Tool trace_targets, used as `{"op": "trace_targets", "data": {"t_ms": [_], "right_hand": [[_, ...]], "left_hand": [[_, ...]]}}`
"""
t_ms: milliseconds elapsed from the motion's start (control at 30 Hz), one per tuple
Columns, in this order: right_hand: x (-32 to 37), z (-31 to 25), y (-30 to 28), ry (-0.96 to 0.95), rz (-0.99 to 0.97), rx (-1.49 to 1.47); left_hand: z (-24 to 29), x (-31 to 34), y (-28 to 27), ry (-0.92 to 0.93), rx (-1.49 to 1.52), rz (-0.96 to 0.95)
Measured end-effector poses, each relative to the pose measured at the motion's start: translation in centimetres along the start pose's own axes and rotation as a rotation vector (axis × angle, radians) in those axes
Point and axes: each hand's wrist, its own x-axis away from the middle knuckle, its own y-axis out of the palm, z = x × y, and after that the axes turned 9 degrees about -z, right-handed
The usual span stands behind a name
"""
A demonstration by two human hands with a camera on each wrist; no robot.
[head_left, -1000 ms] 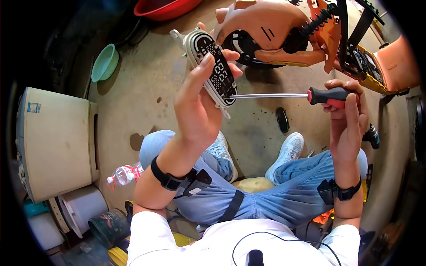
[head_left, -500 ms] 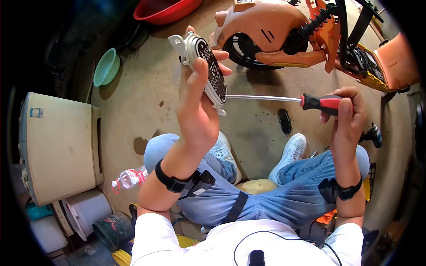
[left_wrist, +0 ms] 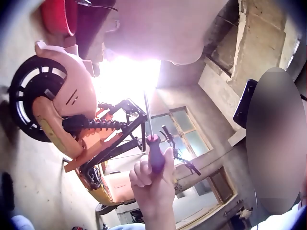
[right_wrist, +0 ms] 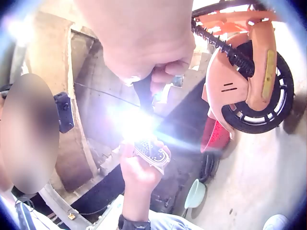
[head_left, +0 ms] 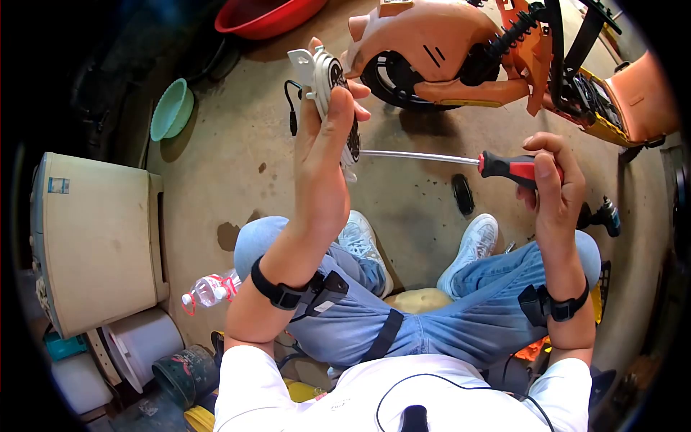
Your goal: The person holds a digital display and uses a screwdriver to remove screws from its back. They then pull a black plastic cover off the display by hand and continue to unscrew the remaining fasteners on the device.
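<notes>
My left hand grips a white oval lamp unit with a black patterned face, held up edge-on, a short black cable hanging from its left side. My right hand holds a screwdriver by its red and black handle. Its long steel shaft runs left and its tip meets the lower end of the lamp unit. In the right wrist view the lamp unit shows in the left hand behind strong glare. In the left wrist view the right hand grips the screwdriver handle.
An orange scooter lies stripped on the concrete floor ahead. A red basin and a green bowl sit at the far left, a beige box at my left. A plastic bottle lies by my knee.
The left hand has turned the lamp unit from face-up to edge-on and lifted it a little. The screwdriver has shifted left and up, with its tip kept at the unit.
</notes>
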Motion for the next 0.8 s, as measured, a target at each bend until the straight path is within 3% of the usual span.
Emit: {"op": "trace_targets", "data": {"t_ms": [33, 100, 233, 333, 400, 533, 600, 700, 733, 800], "right_hand": [[0.0, 0.3, -0.1, 0.001, -0.001, 0.001], [-0.2, 1.1, -0.1, -0.172, 0.051, 0.146], [-0.8, 1.0, 1.4, -0.340, 0.063, 0.035], [-0.6, 0.2, 0.6, -0.310, -0.006, -0.092], [0.0, -0.6, -1.2, 0.187, -0.095, -0.120], [-0.2, -0.1, 0.1, 0.047, -0.058, -0.042], [-0.8, 0.1, 1.7, -0.264, 0.015, -0.089], [-0.6, 0.4, 0.4, -0.177, -0.063, -0.024], [-0.4, -0.1, -1.0, 0.068, -0.167, -0.059], [-0.4, -0.1, -1.0, 0.092, -0.154, -0.096]], "left_hand": [[0.0, 0.0, 0.0, -0.013, 0.002, -0.006], [-0.1, -0.1, -0.2, -0.026, 0.005, -0.011], [0.0, -0.2, -0.2, -0.162, 0.129, 0.045], [-0.1, -0.1, -0.1, -0.209, 0.153, 0.077], [-0.3, 0.0, -0.1, -0.216, 0.123, 0.077], [-0.5, 0.2, -0.2, -0.306, 0.131, 0.116], [-0.6, 0.1, -0.3, -0.331, 0.126, 0.139], [-0.4, 0.1, -0.1, -0.357, 0.121, 0.189], [-0.4, 0.1, -0.1, -0.348, 0.115, 0.184], [-0.3, 0.2, -0.1, -0.356, 0.111, 0.189]]}}
